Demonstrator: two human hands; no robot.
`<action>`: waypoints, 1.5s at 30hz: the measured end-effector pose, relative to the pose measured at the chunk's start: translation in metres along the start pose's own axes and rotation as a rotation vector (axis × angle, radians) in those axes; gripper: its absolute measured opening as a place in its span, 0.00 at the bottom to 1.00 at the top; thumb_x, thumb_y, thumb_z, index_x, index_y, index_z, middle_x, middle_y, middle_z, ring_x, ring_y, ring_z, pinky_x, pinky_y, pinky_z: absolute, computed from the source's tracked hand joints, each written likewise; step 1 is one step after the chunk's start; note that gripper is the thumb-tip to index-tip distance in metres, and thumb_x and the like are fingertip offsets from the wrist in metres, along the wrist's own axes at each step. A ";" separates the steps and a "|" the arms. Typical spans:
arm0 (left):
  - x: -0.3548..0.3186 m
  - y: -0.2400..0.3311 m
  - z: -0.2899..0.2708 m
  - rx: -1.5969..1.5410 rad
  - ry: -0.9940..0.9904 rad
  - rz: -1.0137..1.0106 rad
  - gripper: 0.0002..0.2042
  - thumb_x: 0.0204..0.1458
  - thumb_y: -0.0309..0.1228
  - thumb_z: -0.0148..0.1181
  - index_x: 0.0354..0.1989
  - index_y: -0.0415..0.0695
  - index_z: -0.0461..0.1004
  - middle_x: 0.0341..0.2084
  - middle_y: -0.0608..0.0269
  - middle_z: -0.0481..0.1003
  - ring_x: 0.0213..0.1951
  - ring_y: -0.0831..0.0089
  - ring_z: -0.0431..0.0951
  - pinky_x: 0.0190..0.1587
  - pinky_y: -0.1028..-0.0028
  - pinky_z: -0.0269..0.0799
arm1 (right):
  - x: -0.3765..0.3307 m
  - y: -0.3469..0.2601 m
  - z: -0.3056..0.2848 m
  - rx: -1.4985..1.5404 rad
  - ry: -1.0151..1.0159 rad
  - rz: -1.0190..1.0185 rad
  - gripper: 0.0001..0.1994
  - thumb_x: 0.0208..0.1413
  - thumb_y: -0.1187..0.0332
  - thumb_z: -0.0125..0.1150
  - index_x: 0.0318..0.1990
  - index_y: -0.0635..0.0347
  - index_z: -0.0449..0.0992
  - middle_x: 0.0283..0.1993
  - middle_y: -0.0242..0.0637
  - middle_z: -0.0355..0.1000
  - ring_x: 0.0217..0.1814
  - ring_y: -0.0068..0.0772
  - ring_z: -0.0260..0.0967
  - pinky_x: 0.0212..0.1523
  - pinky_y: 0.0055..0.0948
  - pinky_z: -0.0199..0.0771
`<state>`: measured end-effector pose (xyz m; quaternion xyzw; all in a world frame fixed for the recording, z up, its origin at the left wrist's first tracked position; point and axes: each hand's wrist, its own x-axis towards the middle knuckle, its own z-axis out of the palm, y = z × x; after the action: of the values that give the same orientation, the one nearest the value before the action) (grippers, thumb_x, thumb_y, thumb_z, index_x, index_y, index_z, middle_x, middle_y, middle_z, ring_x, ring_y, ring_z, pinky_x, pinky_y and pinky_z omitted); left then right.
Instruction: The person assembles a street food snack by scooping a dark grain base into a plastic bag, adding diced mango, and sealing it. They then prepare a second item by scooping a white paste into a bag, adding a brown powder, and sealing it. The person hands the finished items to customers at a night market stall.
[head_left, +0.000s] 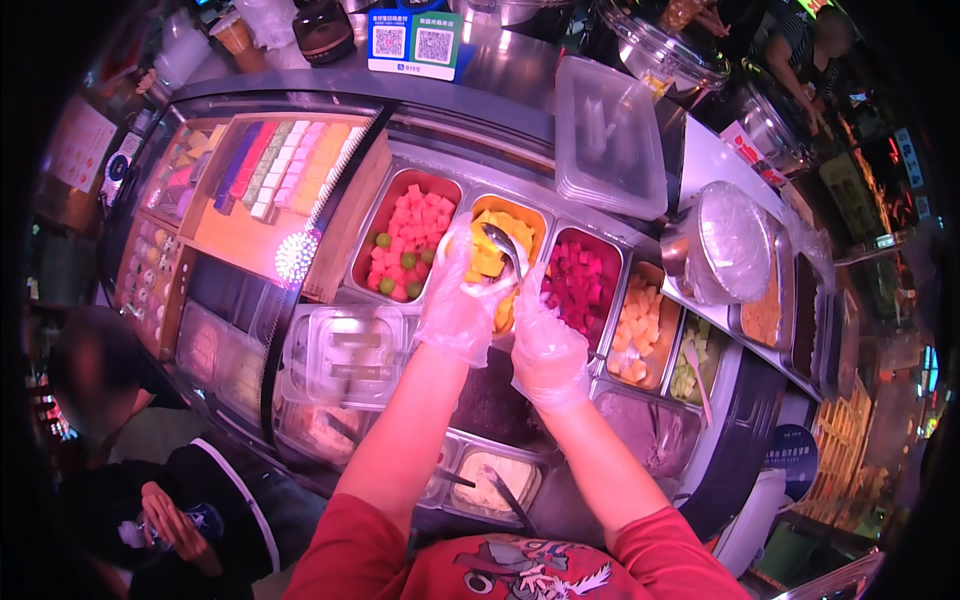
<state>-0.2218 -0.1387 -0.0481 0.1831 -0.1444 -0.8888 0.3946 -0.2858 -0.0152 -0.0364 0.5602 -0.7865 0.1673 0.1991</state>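
Note:
Both my hands wear clear plastic gloves over a metal tray of yellow mango pieces (520, 222). My right hand (548, 345) is closed round the handle of a metal spoon (497, 237), whose bowl tips over the mango. My left hand (453, 300) curls beside it at the tray's left side. Yellow pieces show against its fingers, but what it grips is hidden. To the left stands a tray of pink-red watermelon cubes (415, 215) with a few green balls. Magenta dragon fruit cubes (575, 280) fill the tray at the right.
Further right are trays of orange cubes (638, 325) and green cubes (690, 370). Stacked clear lids (610, 140) lie behind; a plastic-covered metal bowl (722, 243) stands right. Clear containers (345, 350) sit left of my arms. A person holding a bottle (180, 525) is at lower left.

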 end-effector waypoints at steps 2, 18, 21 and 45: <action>-0.001 0.000 0.002 0.025 -0.016 0.004 0.25 0.61 0.39 0.60 0.65 0.47 0.61 0.56 0.57 0.67 0.58 0.59 0.71 0.56 0.53 0.75 | -0.005 -0.002 0.007 -0.040 0.047 -0.038 0.31 0.46 0.75 0.59 0.63 0.69 0.69 0.18 0.30 0.57 0.15 0.26 0.63 0.17 0.28 0.65; -0.031 0.089 -0.031 -0.148 -0.094 -0.086 0.24 0.62 0.33 0.59 0.66 0.48 0.62 0.57 0.56 0.68 0.61 0.56 0.68 0.61 0.53 0.71 | 0.006 0.020 0.069 0.341 -0.666 0.288 0.11 0.54 0.70 0.53 0.33 0.65 0.81 0.33 0.56 0.77 0.38 0.59 0.77 0.42 0.49 0.79; -0.041 0.099 -0.039 -0.043 -0.088 -0.038 0.26 0.63 0.35 0.58 0.68 0.47 0.59 0.60 0.54 0.67 0.65 0.53 0.66 0.64 0.49 0.67 | -0.006 -0.003 0.109 0.307 -0.725 0.403 0.10 0.52 0.70 0.55 0.32 0.64 0.82 0.33 0.57 0.77 0.39 0.58 0.78 0.44 0.48 0.79; -0.053 0.067 -0.048 -0.156 0.001 -0.223 0.21 0.63 0.37 0.58 0.63 0.48 0.63 0.55 0.55 0.67 0.58 0.54 0.67 0.62 0.48 0.68 | 0.008 0.030 0.022 1.663 -0.547 1.437 0.12 0.65 0.67 0.55 0.47 0.66 0.80 0.14 0.19 0.53 0.10 0.16 0.45 0.12 0.21 0.42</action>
<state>-0.1244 -0.1474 -0.0527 0.1671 -0.0537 -0.9355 0.3065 -0.3192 -0.0229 -0.0525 -0.0450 -0.5878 0.5858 -0.5561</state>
